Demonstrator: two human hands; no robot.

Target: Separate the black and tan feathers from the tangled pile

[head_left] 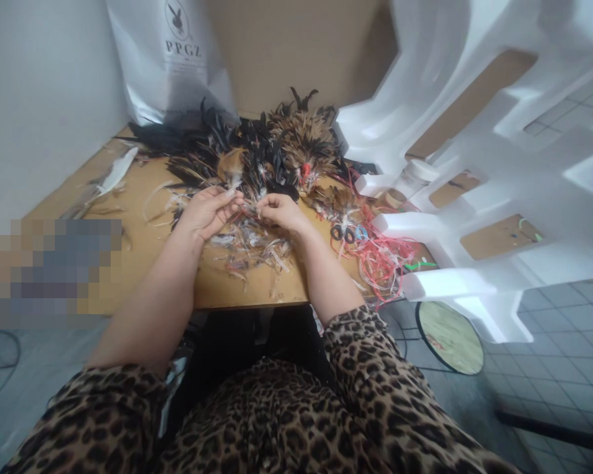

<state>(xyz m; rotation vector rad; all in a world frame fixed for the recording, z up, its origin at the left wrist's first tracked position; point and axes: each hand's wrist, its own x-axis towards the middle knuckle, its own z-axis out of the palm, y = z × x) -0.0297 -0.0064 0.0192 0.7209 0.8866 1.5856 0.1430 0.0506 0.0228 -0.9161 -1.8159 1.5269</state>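
Brown feather (pixel 231 163) pinched at base by left hand (pixel 210 210), long axis pointing away. Right hand (pixel 281 212) closed just beside; contents can't be told.

A craft workspace; feather bundles (pixel 309 141), scraps (pixel 244 247) and pink-red string (pixel 383 263) lie on a tan table (pixel 151 283).
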